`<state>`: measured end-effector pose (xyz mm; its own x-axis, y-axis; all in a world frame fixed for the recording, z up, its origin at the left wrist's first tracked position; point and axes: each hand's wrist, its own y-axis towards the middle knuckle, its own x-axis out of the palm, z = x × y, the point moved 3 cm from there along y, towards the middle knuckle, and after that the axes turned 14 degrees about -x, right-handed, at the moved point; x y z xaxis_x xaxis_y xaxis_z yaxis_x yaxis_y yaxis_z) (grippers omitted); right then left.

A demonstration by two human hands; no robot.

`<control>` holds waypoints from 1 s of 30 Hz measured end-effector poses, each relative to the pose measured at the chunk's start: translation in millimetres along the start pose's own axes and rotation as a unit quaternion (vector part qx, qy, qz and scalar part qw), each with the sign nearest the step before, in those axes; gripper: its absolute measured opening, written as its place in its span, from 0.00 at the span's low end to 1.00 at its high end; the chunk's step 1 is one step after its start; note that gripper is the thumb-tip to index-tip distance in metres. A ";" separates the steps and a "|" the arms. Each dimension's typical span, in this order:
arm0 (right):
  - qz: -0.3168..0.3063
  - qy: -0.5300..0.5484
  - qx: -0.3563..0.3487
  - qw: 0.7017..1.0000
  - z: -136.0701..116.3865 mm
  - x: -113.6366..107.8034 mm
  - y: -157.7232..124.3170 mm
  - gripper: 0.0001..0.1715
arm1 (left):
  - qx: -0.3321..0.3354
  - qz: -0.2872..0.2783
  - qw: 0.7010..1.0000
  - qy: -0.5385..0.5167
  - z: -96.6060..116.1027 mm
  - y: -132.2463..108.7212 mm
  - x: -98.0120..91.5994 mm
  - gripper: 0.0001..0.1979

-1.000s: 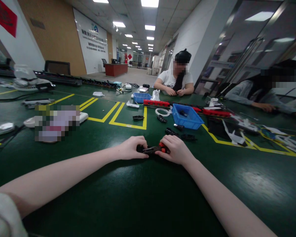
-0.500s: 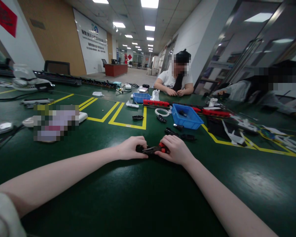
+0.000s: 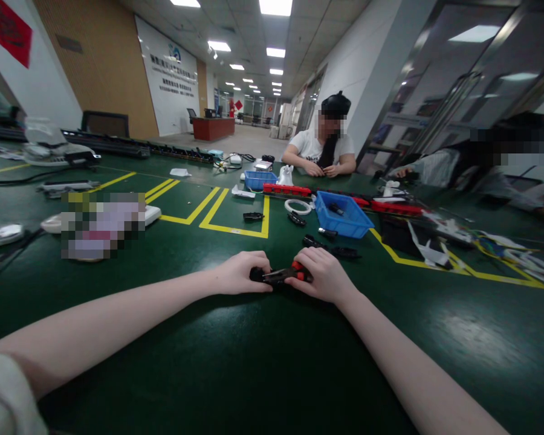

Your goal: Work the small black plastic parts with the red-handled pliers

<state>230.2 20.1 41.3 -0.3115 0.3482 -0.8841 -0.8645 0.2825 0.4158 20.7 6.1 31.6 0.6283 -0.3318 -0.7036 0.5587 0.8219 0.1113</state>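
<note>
Wrapped round the red handles of a pair of pliers (image 3: 280, 275) is my right hand (image 3: 324, 275). The jaws point left, towards a small black part (image 3: 256, 273) that my left hand (image 3: 242, 272) grips between thumb and fingers. The jaw tips meet or overlap the black part; whether they bite on it I cannot tell. Just beyond my right hand lie black connector-like pieces (image 3: 344, 252) on the green table (image 3: 236, 362). Much of the black part is covered by my left fingers.
Past my hands stand a blue bin (image 3: 344, 220) with a black item inside and a smaller blue bin (image 3: 259, 179). A white ring of tubing (image 3: 298, 207) lies nearby. At left is a blurred-out phone-like object (image 3: 106, 229). One person (image 3: 321, 151) sits opposite, another at right.
</note>
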 end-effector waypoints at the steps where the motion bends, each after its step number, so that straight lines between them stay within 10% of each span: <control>1: 0.000 0.002 0.000 1.000 0.0 0.1 -0.2 0.22 | -0.002 -0.001 1.000 0.000 -0.1 -0.1 0.1 0.11; 30: -0.009 0.007 0.018 1.000 -0.2 -0.2 1.1 0.22 | -0.008 0.003 1.000 0.010 -2.3 0.9 -1.9 0.11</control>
<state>229.2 20.2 42.0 -0.3025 0.3299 -0.8942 -0.8554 0.3200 0.4074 18.8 8.6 31.4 0.6210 -0.3184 -0.7163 0.5465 0.8309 0.1045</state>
